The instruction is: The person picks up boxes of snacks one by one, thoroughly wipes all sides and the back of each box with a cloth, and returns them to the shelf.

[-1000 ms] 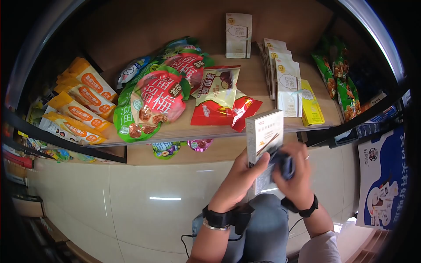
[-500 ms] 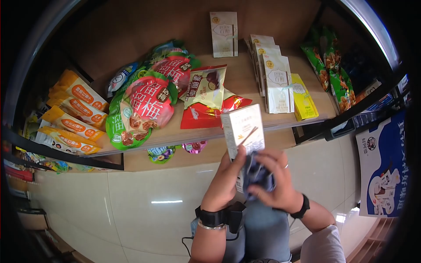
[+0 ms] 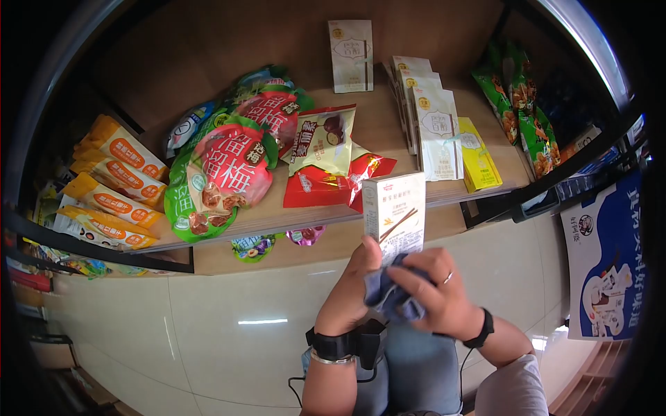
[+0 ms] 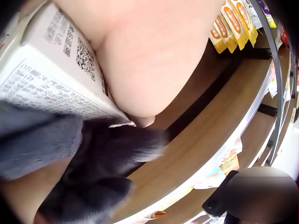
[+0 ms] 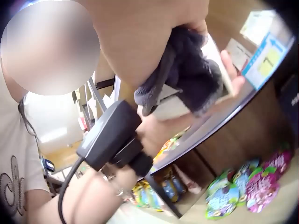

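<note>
In the head view my left hand (image 3: 349, 288) grips a white snack box (image 3: 397, 208) printed with biscuit sticks, its thumb along the left side. The box stands upright in front of the shelf edge. A bunched grey-blue cloth (image 3: 393, 297) is held by my right hand (image 3: 445, 295), its fingers curled over it, against the lower front of the box. Small print and a QR code show on the box (image 4: 60, 70) in the left wrist view, with the cloth (image 4: 107, 154) beside it, blurred. The right wrist view shows the cloth (image 5: 187, 70) hanging from the right hand's fingers.
The wooden shelf (image 3: 277, 220) carries red-green plum bags (image 3: 225, 173), a red-and-cream snack bag (image 3: 325, 149), orange-topped packets (image 3: 114, 197), white boxes (image 3: 437, 135) and a yellow box (image 3: 479, 159). Green nut bags (image 3: 534, 139) lie right, beyond a dark frame bar. Tiled floor (image 3: 236, 347) lies below.
The cloth has moved left and down across the box front with the right hand. The box has shifted left since the first frame, still in the left hand. The head view has turned slightly.
</note>
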{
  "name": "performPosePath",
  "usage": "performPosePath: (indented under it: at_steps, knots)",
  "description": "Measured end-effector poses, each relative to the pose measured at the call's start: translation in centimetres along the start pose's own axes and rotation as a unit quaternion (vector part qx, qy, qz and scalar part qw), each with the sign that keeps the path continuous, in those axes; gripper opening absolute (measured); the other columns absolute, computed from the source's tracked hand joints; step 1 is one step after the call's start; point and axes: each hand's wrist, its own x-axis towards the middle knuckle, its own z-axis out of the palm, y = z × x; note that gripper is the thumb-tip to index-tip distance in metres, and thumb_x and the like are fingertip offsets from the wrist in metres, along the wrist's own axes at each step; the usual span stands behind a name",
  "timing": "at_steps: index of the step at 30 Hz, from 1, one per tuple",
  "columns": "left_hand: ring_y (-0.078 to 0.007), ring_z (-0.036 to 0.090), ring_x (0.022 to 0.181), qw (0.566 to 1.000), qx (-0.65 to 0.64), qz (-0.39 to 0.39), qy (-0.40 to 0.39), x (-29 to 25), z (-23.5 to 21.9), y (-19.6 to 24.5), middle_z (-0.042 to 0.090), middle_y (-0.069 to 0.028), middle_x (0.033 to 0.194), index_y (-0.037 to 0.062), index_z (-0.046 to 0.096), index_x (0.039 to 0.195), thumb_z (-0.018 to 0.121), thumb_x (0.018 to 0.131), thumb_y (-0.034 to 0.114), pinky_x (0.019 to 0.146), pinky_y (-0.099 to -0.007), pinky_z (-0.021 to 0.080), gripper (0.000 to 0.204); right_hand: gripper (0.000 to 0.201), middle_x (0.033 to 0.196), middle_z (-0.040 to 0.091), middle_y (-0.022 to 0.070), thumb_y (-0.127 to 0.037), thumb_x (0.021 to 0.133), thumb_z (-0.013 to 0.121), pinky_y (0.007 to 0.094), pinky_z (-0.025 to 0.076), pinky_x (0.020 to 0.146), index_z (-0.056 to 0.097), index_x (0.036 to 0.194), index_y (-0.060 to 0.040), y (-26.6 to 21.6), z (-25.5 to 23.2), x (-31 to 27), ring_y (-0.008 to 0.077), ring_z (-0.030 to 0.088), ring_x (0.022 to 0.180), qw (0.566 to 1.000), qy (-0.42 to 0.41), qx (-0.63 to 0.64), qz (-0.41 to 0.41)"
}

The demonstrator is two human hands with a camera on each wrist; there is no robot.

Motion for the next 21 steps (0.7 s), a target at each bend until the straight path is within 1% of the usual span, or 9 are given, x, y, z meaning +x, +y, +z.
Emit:
performPosePath:
  at_steps: [1,3,5,8,12,16,19,20,21]
  knots:
    - [-0.0205,0.053,0.119,0.999,-0.022,-0.026,-0.010,0.1,-0.2,0.0,0.051,-0.0101,0.133,0.0023,0.035,0.142,0.036,0.096,0.060,0.099,-0.0348,0.043,0.074,0.050,0.106,0.056,0.0164,-0.004,0.065,0.072,0.0441,0.044,0.079,0.060,0.114,-0.0046,0.7,-0.5,0.4,0.0347,0.055,0.093,0.999,0.001,-0.039,0.003]
    - [-0.0199,0.053,0.119,0.998,0.041,-0.050,-0.012,-0.1,0.6,0.5,0.051,-0.0103,0.133,0.0023,0.036,0.142,0.034,0.097,0.058,0.100,-0.0350,0.043,0.071,0.044,0.105,0.056,0.0167,-0.002,0.068,0.070,0.0430,0.044,0.080,0.060,0.111,-0.0024,3.3,-1.0,2.1,0.0352,0.054,0.093,0.975,0.142,-0.135,0.102]
    - [-0.0189,0.053,0.119,0.998,0.024,-0.059,-0.006,0.1,0.5,0.1,0.051,-0.0098,0.133,0.0023,0.037,0.141,0.034,0.098,0.056,0.099,-0.0343,0.044,0.069,0.043,0.105,0.056,0.0168,0.000,0.066,0.068,0.0423,0.045,0.080,0.060,0.108,-0.0016,2.2,-1.0,2.3,0.0350,0.053,0.093,0.983,0.135,-0.057,0.111]
    - [-0.0172,0.054,0.116,0.997,-0.057,-0.058,0.001,0.3,0.1,-0.1,0.052,-0.0087,0.132,0.0026,0.039,0.140,0.036,0.099,0.053,0.097,-0.0330,0.044,0.065,0.051,0.105,0.057,0.0159,0.002,0.058,0.067,0.0424,0.045,0.081,0.060,0.109,-0.0034,0.2,-0.9,1.3,0.0348,0.054,0.094,1.000,-0.006,-0.008,-0.002]
    - [-0.0160,0.057,0.111,0.995,0.032,-0.092,-0.027,-0.1,1.3,0.2,0.056,-0.0079,0.126,0.0033,0.042,0.137,0.039,0.100,0.049,0.097,-0.0335,0.045,0.059,0.058,0.107,0.057,0.0154,0.000,0.056,0.068,0.0410,0.044,0.082,0.061,0.114,-0.0044,4.1,-1.4,2.8,0.0335,0.054,0.094,0.970,0.192,-0.103,0.108]
    - [-0.0084,0.054,0.095,0.995,-0.029,-0.098,-0.020,-0.1,0.6,-0.4,0.058,-0.0028,0.111,0.0023,0.050,0.127,0.040,0.101,0.045,0.084,-0.0250,0.044,0.051,0.052,0.109,0.058,0.0156,0.001,0.061,0.068,0.0401,0.045,0.081,0.062,0.111,-0.0040,0.4,-1.5,2.3,0.0332,0.054,0.095,0.999,0.034,-0.007,-0.032]
    - [-0.0088,0.055,0.096,0.990,-0.073,-0.117,-0.033,-0.4,1.1,0.0,0.059,-0.0028,0.111,0.0022,0.049,0.128,0.041,0.101,0.043,0.084,-0.0265,0.045,0.050,0.052,0.109,0.057,0.0155,0.001,0.061,0.069,0.0398,0.045,0.080,0.062,0.112,-0.0048,2.0,-2.0,2.8,0.0329,0.054,0.094,0.990,0.120,-0.067,0.021]
    - [-0.0092,0.055,0.097,0.993,-0.032,-0.111,-0.027,-0.5,1.7,0.6,0.059,-0.0031,0.112,0.0025,0.049,0.128,0.042,0.101,0.044,0.084,-0.0275,0.046,0.050,0.052,0.110,0.057,0.0158,0.000,0.062,0.069,0.0397,0.046,0.080,0.062,0.113,-0.0051,2.8,-2.0,2.9,0.0330,0.055,0.093,0.978,0.177,-0.075,0.080]
    - [-0.0096,0.055,0.098,0.995,-0.038,-0.092,-0.019,-0.4,1.7,0.5,0.059,-0.0033,0.113,0.0026,0.049,0.128,0.042,0.100,0.045,0.085,-0.0275,0.046,0.051,0.052,0.111,0.057,0.0158,-0.001,0.062,0.070,0.0398,0.046,0.080,0.062,0.113,-0.0049,2.5,-1.9,2.8,0.0331,0.055,0.093,0.986,0.142,-0.056,0.071]
